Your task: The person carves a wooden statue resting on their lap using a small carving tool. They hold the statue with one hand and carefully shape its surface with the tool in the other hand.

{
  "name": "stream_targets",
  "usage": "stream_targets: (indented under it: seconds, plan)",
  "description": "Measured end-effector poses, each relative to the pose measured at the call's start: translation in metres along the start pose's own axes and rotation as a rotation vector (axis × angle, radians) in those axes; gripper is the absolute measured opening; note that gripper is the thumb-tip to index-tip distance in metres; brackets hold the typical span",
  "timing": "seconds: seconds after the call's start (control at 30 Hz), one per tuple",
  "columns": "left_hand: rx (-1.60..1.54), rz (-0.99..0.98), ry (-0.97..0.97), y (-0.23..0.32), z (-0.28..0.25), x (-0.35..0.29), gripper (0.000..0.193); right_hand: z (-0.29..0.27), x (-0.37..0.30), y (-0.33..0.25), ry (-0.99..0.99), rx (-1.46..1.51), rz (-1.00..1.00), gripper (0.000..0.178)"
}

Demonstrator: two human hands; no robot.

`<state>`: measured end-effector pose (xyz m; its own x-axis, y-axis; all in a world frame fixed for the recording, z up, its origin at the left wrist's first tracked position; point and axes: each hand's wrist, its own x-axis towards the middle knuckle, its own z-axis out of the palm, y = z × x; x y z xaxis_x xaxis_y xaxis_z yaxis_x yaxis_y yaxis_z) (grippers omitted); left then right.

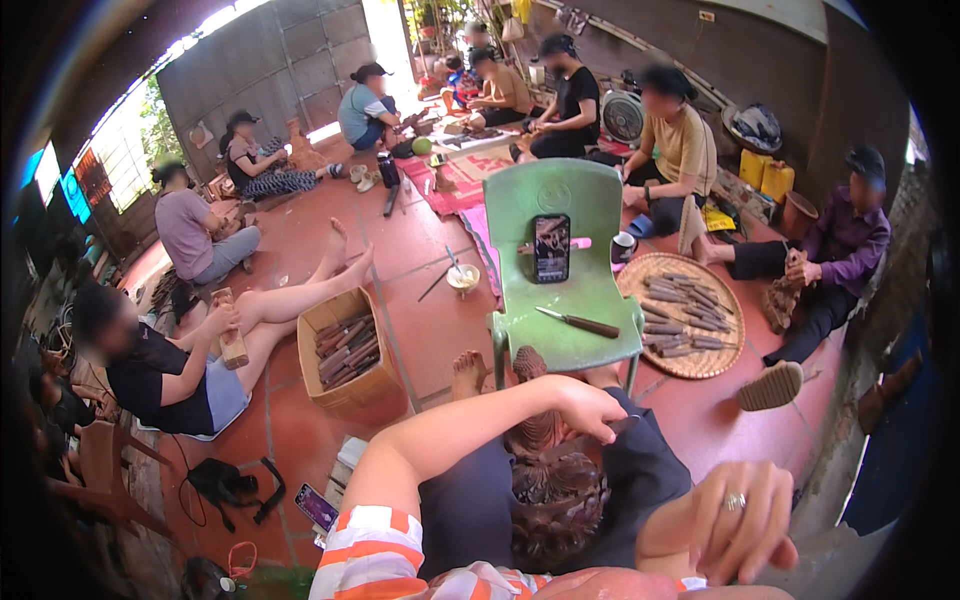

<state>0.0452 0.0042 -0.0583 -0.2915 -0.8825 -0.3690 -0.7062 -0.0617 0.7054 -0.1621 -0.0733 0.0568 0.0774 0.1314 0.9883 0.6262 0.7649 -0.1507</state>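
A dark brown wood carving (558, 492), cut with deep ornate relief, stands between my legs in dark trousers. My left hand (588, 408) reaches across above its upper part, fingers closed. A small dark edge shows at the fingertips, but I cannot make out what it is. My right hand (735, 520), with a ring on it, is raised to the right, apart from the carving. Its fingers are curled, and whatever they may hold is hidden. In front of me, a green plastic chair (555, 190) bears a phone (551, 250) and a knife with a wooden handle (580, 321).
A round woven tray (733, 352) of wooden-handled tools lies right of the chair. To the left stand a cardboard box (372, 395) of similar tools and a white cup (463, 279). Another phone (317, 507) lies near my left elbow. Several people sit around on the tiled floor.
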Motion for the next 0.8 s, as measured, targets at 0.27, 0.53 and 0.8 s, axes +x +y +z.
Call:
stream_targets:
  seconds: [0.27,0.53,0.8]
  plan:
    - [-0.464,0.082,0.496,0.002,-0.008,0.008,0.025,-0.047,-0.185,0.004,1.264,-0.957,0.356,0.024]
    - [-1.037,-0.101,0.521,-0.021,0.005,0.024,0.031,-0.055,-0.21,0.05,0.627,-1.508,0.555,0.077]
    - [-0.876,-0.129,0.268,-0.031,0.029,0.062,0.04,-0.067,-0.245,0.034,1.465,-1.105,0.571,0.057]
